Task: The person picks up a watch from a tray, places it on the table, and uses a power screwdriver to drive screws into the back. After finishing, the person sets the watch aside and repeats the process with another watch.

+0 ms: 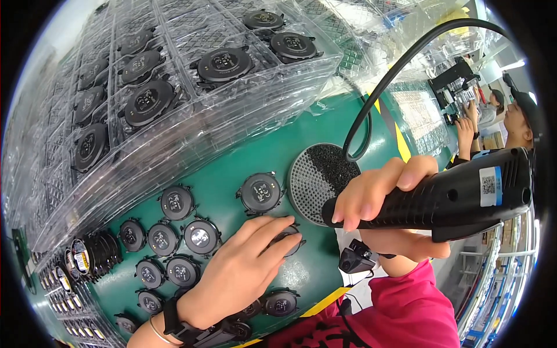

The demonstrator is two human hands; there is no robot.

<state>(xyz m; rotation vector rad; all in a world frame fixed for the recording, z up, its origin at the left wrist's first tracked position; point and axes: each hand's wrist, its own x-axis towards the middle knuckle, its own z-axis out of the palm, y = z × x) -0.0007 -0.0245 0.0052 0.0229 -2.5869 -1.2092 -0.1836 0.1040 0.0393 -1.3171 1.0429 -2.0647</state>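
Note:
My right hand (377,197) is closed around a black electric screwdriver (458,200) with a label on its housing. The narrow end points left, beside a round screw tray (301,180) partly filled with small black screws (331,168). My left hand (243,267) lies over a round black watch case (285,239) on the green mat, its index and middle fingers curved across the case; the thumb is hidden. Just above these fingers lies another watch case (260,193), back side up. Further cases, one of them a shiny-backed watch case (201,236), lie left of my hand.
Stacked clear plastic trays (191,122) with black watch cases fill the upper left. A row of stacked watch parts (93,255) stands at the left. A black cable (400,64) arches over the mat. A small black device (357,258) sits below the screwdriver. Another person (516,124) works at far right.

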